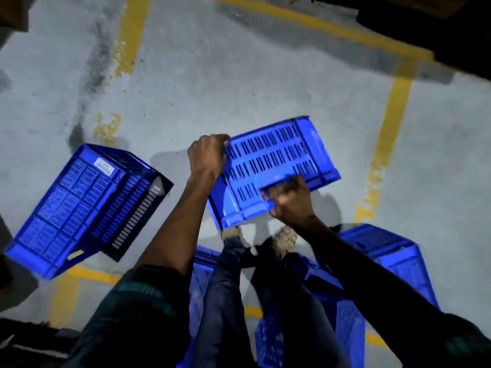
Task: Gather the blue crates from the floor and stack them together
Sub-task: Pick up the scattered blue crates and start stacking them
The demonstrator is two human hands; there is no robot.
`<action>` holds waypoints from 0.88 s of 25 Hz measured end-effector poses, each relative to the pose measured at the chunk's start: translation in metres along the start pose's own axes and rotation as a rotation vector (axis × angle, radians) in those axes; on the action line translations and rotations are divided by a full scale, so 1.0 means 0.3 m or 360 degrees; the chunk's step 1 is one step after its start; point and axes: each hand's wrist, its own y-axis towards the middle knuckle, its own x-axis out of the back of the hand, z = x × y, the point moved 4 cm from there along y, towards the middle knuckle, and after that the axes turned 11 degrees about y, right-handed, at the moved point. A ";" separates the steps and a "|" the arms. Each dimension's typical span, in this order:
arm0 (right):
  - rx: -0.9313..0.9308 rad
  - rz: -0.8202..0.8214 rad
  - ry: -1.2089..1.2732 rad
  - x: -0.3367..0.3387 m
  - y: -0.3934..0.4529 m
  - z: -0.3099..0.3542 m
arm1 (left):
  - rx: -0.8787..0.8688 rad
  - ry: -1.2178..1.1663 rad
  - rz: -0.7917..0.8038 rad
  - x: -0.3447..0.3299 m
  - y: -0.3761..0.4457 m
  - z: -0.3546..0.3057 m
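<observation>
Carrying step: left hand point(208, 155) grips held crate's point(271, 171) upper-left corner; right hand point(288, 201) curls into its side handle slot. Held crate is tilted, off the floor, above shoes point(284, 239). Tipped crate point(79, 208) lies well left. Next: level it over crates point(385, 251) behind the shoes.

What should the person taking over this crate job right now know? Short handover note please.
Left hand: grips the far left corner of the held blue crate.
Right hand: fingers curled into the handle cutout on that crate's near side.
Held crate: tilted, in front of the person's feet, above the grey floor.
Second crate: lies on its side on the floor to the left, untouched.
More blue crates: low and behind the legs, partly hidden; whether they are stacked cannot be told.
Left: place the held crate, then fetch the one at left.
</observation>
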 end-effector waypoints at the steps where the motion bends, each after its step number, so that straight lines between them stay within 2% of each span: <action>1: -0.0128 0.0009 -0.0004 0.056 -0.013 0.007 | -0.0063 0.0017 0.0053 0.029 -0.001 -0.046; 5: -0.0519 0.0009 -0.0105 0.235 -0.085 0.016 | -0.0337 -0.0019 0.0192 0.133 -0.038 -0.224; 7: -0.0821 0.0023 -0.0029 0.329 -0.108 0.006 | -0.0513 -0.0079 0.0081 0.215 -0.105 -0.293; 9: -0.1162 0.0004 -0.0034 0.432 -0.138 -0.004 | -0.0610 -0.0309 -0.0072 0.290 -0.204 -0.339; 12: -0.1520 -0.0138 -0.0056 0.623 -0.216 0.026 | -0.0584 -0.0801 -0.0260 0.361 -0.366 -0.364; 14: -0.1729 -0.0278 0.0076 0.733 -0.279 0.072 | -0.0483 -0.0909 -0.0306 0.362 -0.446 -0.358; 16: -0.1954 -0.0496 0.0261 0.829 -0.348 0.127 | -0.0402 -0.0855 -0.0282 0.342 -0.503 -0.341; 19: -0.2103 -0.0792 0.0453 0.956 -0.432 0.173 | -0.0384 -0.0666 -0.0201 0.295 -0.586 -0.314; 22: -0.2223 -0.0953 0.0621 1.047 -0.517 0.164 | -0.0257 -0.0575 -0.0114 0.276 -0.635 -0.278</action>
